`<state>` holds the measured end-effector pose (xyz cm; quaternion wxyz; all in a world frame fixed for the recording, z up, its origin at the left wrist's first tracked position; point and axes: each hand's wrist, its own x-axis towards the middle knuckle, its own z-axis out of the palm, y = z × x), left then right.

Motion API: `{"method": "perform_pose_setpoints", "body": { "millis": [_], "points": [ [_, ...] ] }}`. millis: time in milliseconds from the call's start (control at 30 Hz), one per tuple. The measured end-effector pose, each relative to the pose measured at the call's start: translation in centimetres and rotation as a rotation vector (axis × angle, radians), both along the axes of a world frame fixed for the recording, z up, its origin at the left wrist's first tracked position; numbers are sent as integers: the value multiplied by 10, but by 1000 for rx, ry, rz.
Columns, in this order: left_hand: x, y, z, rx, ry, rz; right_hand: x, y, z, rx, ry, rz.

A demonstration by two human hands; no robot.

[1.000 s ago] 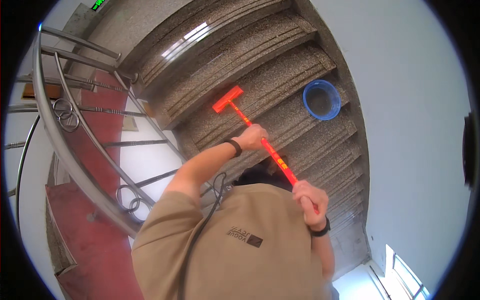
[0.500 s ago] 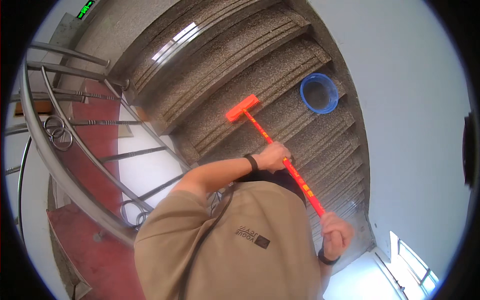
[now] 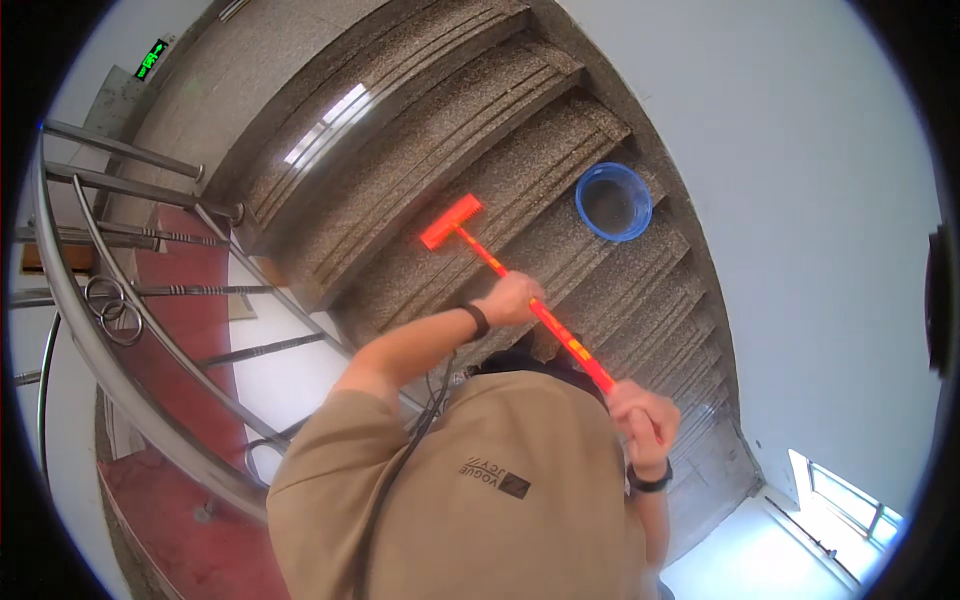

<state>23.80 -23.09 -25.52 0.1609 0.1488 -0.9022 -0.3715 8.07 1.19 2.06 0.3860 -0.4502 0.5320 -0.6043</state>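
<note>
A red long-handled scrub brush (image 3: 570,340) reaches out diagonally from me over the speckled stone stairs. Its brush head (image 3: 452,222) lies on a tread, close to the riser beyond. My left hand (image 3: 512,298) is closed round the middle of the handle, wearing a dark wristband. Further down, my right hand (image 3: 645,415) grips the near end of the handle, its fingers wrapped over it. The bristles are mostly hidden under the head.
A blue bucket (image 3: 614,202) with greyish contents stands on the steps by the right wall. A curved metal railing (image 3: 130,385) runs along the left, with red flooring (image 3: 185,330) beyond it. Stone steps (image 3: 330,180) rise further away. A window (image 3: 845,500) is at lower right.
Both hands have moved forward along with the brush, the right one most. The brush head has slid slightly away and left. The whole view has shifted a little.
</note>
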Motion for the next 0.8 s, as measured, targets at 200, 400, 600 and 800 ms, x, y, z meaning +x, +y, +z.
{"method": "perform_pose_setpoints", "body": {
  "millis": [200,400,600,800],
  "points": [
    [-37,63,36,83,43,3,-6,40,33,-82,47,-160],
    [-33,43,26,96,21,22,-2,22,19,-137,-34,-162],
    [-3,-35,-2,-106,-150,-8,15,-23,-31,-95,-44,-103],
    [-20,-26,65,-45,-323,-124,2,-38,-45,-202,-81,-88]
  ]
}}
